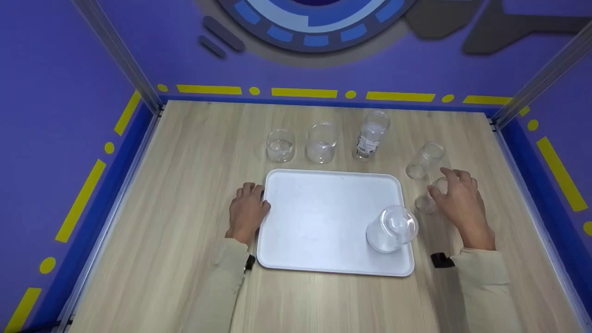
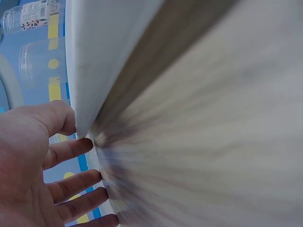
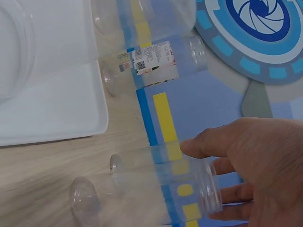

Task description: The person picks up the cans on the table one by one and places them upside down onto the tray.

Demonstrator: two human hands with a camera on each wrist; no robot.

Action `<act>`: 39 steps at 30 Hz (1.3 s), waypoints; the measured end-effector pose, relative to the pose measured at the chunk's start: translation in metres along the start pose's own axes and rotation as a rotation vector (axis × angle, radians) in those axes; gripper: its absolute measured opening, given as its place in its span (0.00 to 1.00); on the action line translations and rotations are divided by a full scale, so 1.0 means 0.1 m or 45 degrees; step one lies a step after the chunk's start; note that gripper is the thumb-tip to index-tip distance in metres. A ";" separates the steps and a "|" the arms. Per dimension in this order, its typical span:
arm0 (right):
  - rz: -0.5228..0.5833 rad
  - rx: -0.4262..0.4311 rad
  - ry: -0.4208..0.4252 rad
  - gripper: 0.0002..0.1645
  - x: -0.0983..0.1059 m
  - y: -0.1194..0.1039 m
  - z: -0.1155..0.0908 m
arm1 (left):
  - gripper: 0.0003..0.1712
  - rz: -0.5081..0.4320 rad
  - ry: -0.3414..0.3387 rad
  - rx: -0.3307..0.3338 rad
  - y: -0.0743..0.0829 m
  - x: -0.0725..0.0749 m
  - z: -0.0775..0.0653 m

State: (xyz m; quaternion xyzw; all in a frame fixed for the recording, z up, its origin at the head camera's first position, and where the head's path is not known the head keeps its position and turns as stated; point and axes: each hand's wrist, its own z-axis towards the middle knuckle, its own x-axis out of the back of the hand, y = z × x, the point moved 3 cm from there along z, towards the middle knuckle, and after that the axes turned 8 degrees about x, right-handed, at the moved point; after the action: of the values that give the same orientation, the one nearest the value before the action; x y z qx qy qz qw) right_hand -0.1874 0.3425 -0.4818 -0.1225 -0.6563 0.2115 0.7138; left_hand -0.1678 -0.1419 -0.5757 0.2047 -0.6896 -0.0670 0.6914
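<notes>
At the left edge of the white tray (image 1: 323, 217), my left hand (image 1: 247, 210) grips the rim. In the left wrist view its thumb lies against the tray wall (image 2: 94, 61), with the other fingers spread below. My right hand (image 1: 460, 199) is around the upper part of a clear jar (image 1: 424, 204) right of the tray. From the right wrist, the thumb and fingertips are seen at this jar's threaded neck (image 3: 208, 189); how firmly they hold is hard to see. Another clear jar (image 1: 416, 171) stands just behind it. A wider clear container (image 1: 384, 236) is on the tray's right side.
Behind the tray stand a short clear container (image 1: 280, 150), a taller one (image 1: 320, 150) and a labelled clear bottle (image 1: 366, 145). Blue-purple panels (image 1: 138, 27) with yellow marks enclose the wooden table (image 1: 185, 152) at the back and sides.
</notes>
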 end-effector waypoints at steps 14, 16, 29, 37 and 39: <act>0.001 0.022 0.001 0.34 -0.03 -0.01 0.00 | 0.26 0.046 -0.016 0.008 0.03 0.00 0.02; 0.008 0.028 0.016 0.33 -0.03 -0.01 0.00 | 0.26 0.035 -0.017 0.014 0.03 0.01 0.01; 0.042 0.080 0.174 0.30 0.09 -0.16 -0.12 | 0.25 -0.008 0.002 0.013 0.01 0.00 -0.01; 0.079 0.133 0.247 0.30 0.22 -0.35 -0.20 | 0.25 -0.004 0.012 0.012 0.01 0.00 -0.01; 0.080 0.146 0.271 0.29 0.25 -0.41 -0.21 | 0.25 -0.009 0.015 0.011 0.01 0.00 -0.01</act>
State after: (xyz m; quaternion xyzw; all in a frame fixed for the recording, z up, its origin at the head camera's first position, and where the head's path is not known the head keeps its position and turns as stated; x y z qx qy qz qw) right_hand -0.1592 0.3204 -0.4433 -0.1238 -0.5594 0.2569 0.7783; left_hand -0.1674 -0.1409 -0.5752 0.2105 -0.6852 -0.0652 0.6943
